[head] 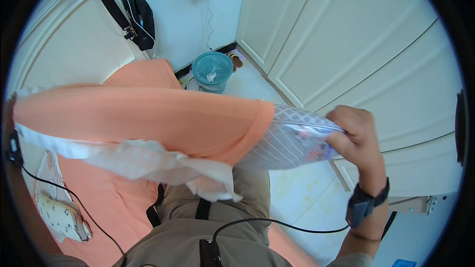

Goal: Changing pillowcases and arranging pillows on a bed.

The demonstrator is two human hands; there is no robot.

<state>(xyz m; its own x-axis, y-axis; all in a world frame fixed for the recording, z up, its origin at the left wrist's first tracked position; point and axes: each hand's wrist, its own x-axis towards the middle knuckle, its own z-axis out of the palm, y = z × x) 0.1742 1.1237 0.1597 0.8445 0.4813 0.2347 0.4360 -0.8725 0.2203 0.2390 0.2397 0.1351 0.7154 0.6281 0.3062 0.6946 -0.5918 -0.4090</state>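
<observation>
A pillow in an orange pillowcase (148, 115) with a white ruffled edge (148, 159) is stretched across the view above my lap. From the case's right opening comes a grey checked and striped fabric (285, 137) with a colourful patch. My right hand (352, 133), with a dark band and device at the wrist, is closed on the far right end of this fabric. My left hand (13, 107) shows only in part at the dark left rim, at the case's left end; its fingers are too hidden to read.
Orange bedding (111, 196) covers the bed, with a small patterned pillow (61, 217) at lower left. Beyond stand a teal bin (212, 68), brown slippers (235, 60) and a black bag (143, 24) by the headboard. White cabinet doors (334, 37) line the right. Black cables run to both wrists.
</observation>
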